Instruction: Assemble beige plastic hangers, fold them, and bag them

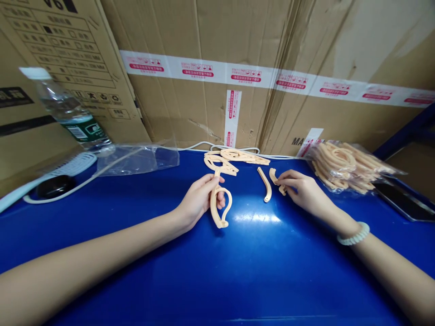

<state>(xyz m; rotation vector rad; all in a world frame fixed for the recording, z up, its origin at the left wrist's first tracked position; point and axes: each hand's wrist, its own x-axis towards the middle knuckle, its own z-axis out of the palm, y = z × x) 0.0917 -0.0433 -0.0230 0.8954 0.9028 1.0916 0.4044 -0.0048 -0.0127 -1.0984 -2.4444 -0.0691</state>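
Observation:
My left hand (200, 199) is closed around a beige plastic hook piece (219, 209) that curves down onto the blue table (238, 271). My right hand (302, 190) pinches a short curved beige piece (273, 176) lying on the table. Another loose curved strip (266, 184) lies between the two hands. A small pile of the same beige parts (234, 158) sits just behind my hands, near the cardboard wall.
A clear bag full of beige parts (343, 165) lies at the right, with a dark phone (403, 201) beside it. At the left are an empty plastic bag (139, 159), a water bottle (71, 113), a white cable (68, 188) and a black object (54, 185). Cardboard boxes (238, 68) stand behind.

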